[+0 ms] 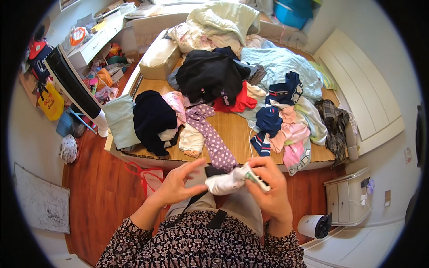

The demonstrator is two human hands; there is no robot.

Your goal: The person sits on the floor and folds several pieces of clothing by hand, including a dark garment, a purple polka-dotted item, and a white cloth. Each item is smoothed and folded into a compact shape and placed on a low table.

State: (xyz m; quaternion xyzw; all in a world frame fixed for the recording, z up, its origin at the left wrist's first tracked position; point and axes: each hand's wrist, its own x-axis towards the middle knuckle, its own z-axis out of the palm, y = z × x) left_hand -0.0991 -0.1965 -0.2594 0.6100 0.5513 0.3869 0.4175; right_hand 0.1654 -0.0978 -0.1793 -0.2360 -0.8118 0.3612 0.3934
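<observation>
My right hand (269,184) grips a bunched white cloth item (224,183) with a green mark, perhaps a sock, in front of my lap. Beside its free end is my left hand (181,184), fingers spread, with nothing held; whether the thumb touches the cloth I cannot tell. Just beyond lie purple polka-dot trousers (214,140) hanging over the bed's edge, and a folded white cloth (191,139). A dark navy garment (154,120) lies to the left, a black garment (211,75) farther back, and navy and pink clothes (268,120) to the right.
The bed (234,129) has a bamboo mat and piled bedding (224,20). A tower fan (75,83) stands left, near a cluttered desk (97,40). A red-and-white bag (152,177) lies on the wooden floor. At right are a nightstand (347,197) and a white bin (310,226).
</observation>
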